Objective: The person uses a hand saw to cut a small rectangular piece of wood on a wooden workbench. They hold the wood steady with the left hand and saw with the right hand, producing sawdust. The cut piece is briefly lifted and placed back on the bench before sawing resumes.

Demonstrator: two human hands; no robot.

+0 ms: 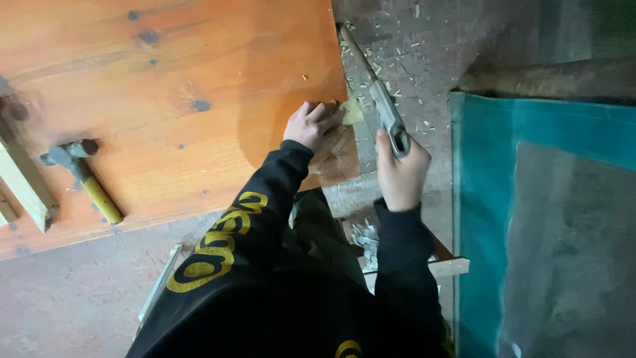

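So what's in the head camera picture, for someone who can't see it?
A person in a black top presses the left hand on the edge of an orange wooden board, while the right hand holds a handsaw beside that edge. A hammer lies on the board, and wood chips dot the concrete floor.

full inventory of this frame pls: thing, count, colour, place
wooden panel: 1, orange-brown, upper left, lying flat
hammer: 1, grey head, yellow handle, on the panel's left part
wood offcut: 1, pale, panel's left edge
hand saw: 1, grey, along the panel's right edge
wood chips: many, pale, on the floor beside the saw
teal sheet: 1, teal, right side
left hand: 1, pressed on the panel's corner
right hand: 1, gripping the saw's handle
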